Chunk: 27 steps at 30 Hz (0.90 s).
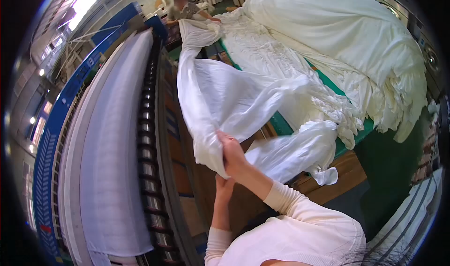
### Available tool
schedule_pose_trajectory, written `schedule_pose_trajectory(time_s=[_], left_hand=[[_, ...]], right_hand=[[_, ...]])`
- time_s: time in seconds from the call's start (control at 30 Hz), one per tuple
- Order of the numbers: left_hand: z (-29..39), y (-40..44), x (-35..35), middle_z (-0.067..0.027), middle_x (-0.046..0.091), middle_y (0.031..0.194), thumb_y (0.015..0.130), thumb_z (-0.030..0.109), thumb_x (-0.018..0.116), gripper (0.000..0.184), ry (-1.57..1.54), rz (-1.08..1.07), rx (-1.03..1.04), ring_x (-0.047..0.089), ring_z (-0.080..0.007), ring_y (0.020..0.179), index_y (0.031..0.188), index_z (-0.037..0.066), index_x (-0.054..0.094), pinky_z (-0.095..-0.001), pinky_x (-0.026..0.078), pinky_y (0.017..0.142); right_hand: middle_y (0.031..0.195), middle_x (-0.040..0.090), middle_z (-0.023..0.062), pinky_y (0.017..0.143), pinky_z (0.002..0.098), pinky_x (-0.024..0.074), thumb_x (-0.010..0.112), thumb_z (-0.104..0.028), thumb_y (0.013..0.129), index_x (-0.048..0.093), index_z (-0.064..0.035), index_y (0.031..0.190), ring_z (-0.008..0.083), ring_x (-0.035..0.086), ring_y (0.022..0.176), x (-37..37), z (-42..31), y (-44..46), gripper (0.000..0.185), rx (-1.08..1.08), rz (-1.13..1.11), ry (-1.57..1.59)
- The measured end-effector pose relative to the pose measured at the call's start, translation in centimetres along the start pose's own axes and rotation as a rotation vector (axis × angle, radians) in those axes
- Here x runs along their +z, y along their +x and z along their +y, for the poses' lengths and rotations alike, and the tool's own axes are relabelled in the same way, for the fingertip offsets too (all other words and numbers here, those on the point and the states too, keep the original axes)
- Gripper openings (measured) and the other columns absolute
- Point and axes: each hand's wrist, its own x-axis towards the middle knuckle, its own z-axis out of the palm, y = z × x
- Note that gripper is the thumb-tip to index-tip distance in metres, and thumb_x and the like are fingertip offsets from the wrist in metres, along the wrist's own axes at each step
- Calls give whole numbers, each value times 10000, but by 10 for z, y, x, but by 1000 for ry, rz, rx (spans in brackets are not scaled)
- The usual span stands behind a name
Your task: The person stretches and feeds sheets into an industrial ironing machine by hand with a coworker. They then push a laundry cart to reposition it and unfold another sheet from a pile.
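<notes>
A long white sheet is stretched from my hands to a person at the far end, who holds its other end. My right hand is wrapped round the gathered edge of the sheet. Just below it, my left hand pinches the sheet's lower corner; its fingertips are partly hidden. Part of the cloth hangs in loose folds to the right, over the edge of a green-topped table.
On the left runs a long blue-framed machine with white fabric and a dark roller. A large heap of white cloth lies at the right. Striped cloth is at the lower right.
</notes>
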Motion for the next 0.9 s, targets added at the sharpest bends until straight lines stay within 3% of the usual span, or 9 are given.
schedule_pose_trajectory(time_s=[0.1, 0.23, 0.33, 0.4, 0.57, 0.7, 0.73, 0.8, 0.9], left_hand=[[45, -53, -26, -94, 597, 1016, 935, 336, 476, 399, -232, -4, 74, 593, -156, 889, 1141, 0, 542, -296, 494, 764], [88, -65, -16, -78, 642, 934, 934, 378, 455, 400, -768, 100, -47, 629, -182, 829, 1098, 33, 576, -303, 528, 721], [76, -19, -13, -42, 659, 873, 912, 386, 506, 363, -1090, 285, -168, 635, -164, 734, 1008, 57, 623, -296, 532, 669], [65, 7, -14, -62, 646, 831, 915, 355, 522, 356, -762, 212, -93, 619, -133, 733, 978, 20, 625, -254, 507, 646], [27, 43, -7, -85, 615, 867, 896, 235, 579, 307, -347, 324, -80, 593, -118, 731, 1052, -27, 555, -228, 477, 614], [25, 41, 14, -101, 573, 1012, 855, 162, 636, 398, -331, 168, -163, 567, -161, 892, 1163, -26, 471, -280, 471, 786], [9, 37, 14, -99, 572, 1004, 857, 163, 632, 384, -332, 219, -102, 562, -164, 902, 1155, -20, 475, -283, 469, 790], [-12, 19, 7, -98, 567, 1011, 863, 157, 620, 356, -202, 417, 23, 546, -166, 934, 1147, -10, 485, -298, 466, 798], [-89, 4, -28, -164, 548, 1112, 860, 508, 522, 606, -579, 316, -614, 556, -238, 1013, 1197, 7, 470, -350, 472, 854]], right_hand=[[955, 650, 100, 765, 346, 522, 454, -228, 939, 591, -11, 1054, 187, 632, 827, -53, 7, 36, 281, 201, -330, 158], [1073, 611, 88, 869, 336, 459, 380, -367, 970, 535, -14, 1167, 160, 583, 976, -102, 59, 46, 433, 204, -76, -173], [1195, 550, 67, 950, 305, 403, 417, -351, 966, 507, -41, 1226, 158, 514, 1079, -126, 106, -21, 414, 332, -339, -256], [1240, 524, 80, 989, 310, 371, 459, -316, 953, 475, -44, 1263, 173, 494, 1129, -101, 74, -84, 413, 104, -772, -704], [1342, 438, 116, 1038, 412, 334, 355, -546, 924, 380, -110, 1342, 257, 434, 1223, -156, 65, -128, 604, 525, -117, -101], [1172, 558, 138, 948, 442, 424, 324, -563, 920, 432, -68, 1291, 282, 567, 1045, -194, 54, -106, 628, 495, -256, 278], [1017, 613, 134, 891, 450, 461, 336, -549, 923, 530, -71, 1136, 284, 603, 948, -120, 15, -110, 558, 445, 42, 178], [743, 556, 56, 678, 382, 477, 358, -539, 924, 495, -140, 792, 212, 571, 716, -112, -4, -92, 441, 486, -127, 406], [569, 402, -9, 469, 275, 372, 359, -552, 923, 404, -159, 697, 138, 433, 506, -65, -13, -98, 455, 623, -274, 389]])
